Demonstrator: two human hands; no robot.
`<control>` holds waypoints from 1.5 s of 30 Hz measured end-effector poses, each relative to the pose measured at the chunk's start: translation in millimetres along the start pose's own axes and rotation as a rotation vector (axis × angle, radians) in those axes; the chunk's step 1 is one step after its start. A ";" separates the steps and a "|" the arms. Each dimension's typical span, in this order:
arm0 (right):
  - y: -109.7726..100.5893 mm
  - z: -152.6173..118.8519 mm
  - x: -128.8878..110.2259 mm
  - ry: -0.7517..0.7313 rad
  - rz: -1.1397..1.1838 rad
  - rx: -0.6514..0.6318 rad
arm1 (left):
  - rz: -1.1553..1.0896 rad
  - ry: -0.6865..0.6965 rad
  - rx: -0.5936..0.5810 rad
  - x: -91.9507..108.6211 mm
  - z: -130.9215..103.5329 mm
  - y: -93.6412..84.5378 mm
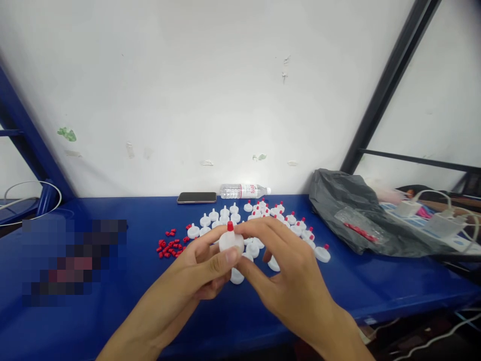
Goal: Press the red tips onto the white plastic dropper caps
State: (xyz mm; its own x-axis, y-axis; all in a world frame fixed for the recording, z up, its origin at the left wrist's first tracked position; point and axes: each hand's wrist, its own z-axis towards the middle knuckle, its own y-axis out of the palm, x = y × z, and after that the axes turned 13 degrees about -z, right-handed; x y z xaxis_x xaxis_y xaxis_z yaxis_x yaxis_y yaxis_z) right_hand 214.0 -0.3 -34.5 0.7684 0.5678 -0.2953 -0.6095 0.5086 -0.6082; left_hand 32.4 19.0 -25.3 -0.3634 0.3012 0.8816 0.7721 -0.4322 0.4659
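My left hand (205, 268) holds a white round nozzle cap (228, 243) between thumb and fingers, its narrow tip covered by a small red cap (230, 226) and pointing up. My right hand (285, 260) curves round the other side of the same nozzle cap; its index finger lies beside the red tip and its thumb by the lower rim. Behind and under the hands, several white nozzle caps stand on the blue table. Those on the right (322, 253) wear red tips, while those at the left (193, 231) have bare white tips. Loose red caps (171, 248) lie in a pile left of them.
A phone (196, 197) and a clear plastic bottle (244, 191) lie along the wall. At the right are a dark grey plastic bag (334, 210), a clear packet of red caps (361, 232) and a power strip (432, 225) with plugs and cables. A blurred-out patch covers the left.
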 end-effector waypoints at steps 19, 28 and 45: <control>-21.1 0.5 2.6 -0.079 -0.018 -0.377 | 0.987 0.575 0.092 -0.2 -4.6 -6.9; -20.8 3.8 5.6 0.023 0.237 -0.230 | 1.050 0.669 -0.069 -7.0 0.3 -12.4; -46.7 5.8 54.1 -0.214 -0.485 0.424 | 0.511 0.598 0.439 35.5 0.0 -62.6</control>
State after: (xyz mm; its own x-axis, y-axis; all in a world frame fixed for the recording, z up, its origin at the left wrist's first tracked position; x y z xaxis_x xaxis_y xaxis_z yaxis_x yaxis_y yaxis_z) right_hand 282.9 10.3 -17.8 0.9451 0.3051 0.1170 -0.2633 0.9232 -0.2800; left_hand -28.9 56.7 -23.2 -0.0369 -0.3846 0.9223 0.9990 0.0087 0.0435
